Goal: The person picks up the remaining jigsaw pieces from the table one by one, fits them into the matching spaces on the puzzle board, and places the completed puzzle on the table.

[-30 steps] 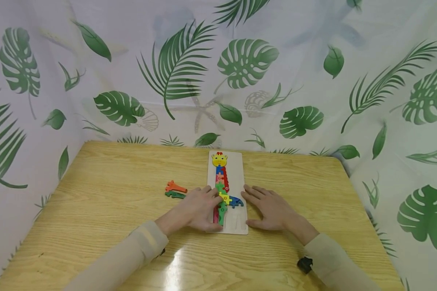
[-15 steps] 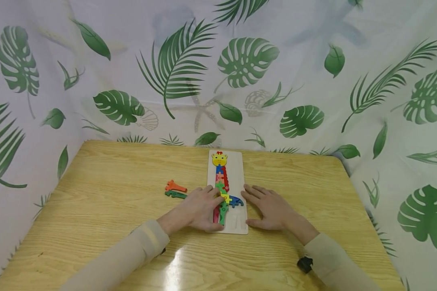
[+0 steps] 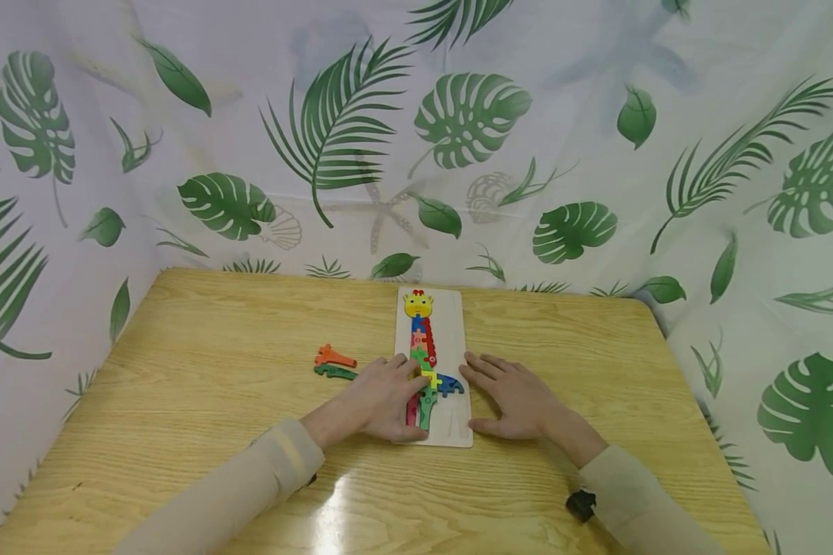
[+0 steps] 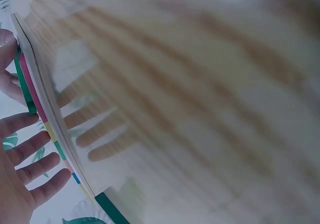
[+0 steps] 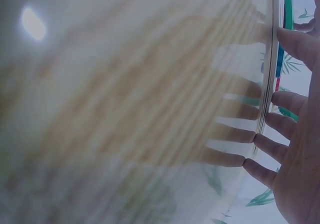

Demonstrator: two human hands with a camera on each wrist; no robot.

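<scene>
A pale wooden board (image 3: pixel 450 327) holds a giraffe jigsaw of bright pieces, with a yellow head (image 3: pixel 418 304) at the far end and a blue piece (image 3: pixel 450 385) at the right. My left hand (image 3: pixel 383 397) reaches over the board's left side. Its thumb and index finger pinch a green leg piece (image 3: pixel 426 410) at its two ends, beside a pink leg piece (image 3: pixel 412 411). That green piece stands slightly above the pink one in the left wrist view. My right hand (image 3: pixel 517 397) rests with fairly straight fingers and thumb against the board's right edge.
Two loose pieces, one orange (image 3: pixel 336 356) and one dark green (image 3: pixel 334 371), lie on the wooden table (image 3: pixel 215 385) left of the board. Bare leg-shaped recesses (image 3: pixel 454 422) show at the board's near right. A leaf-print curtain (image 3: pixel 361 139) hangs behind the table.
Between my left thumb and index finger, the green leg piece has shifted slightly to the right and turned a little. My right hand and the loose pieces have stayed put.
</scene>
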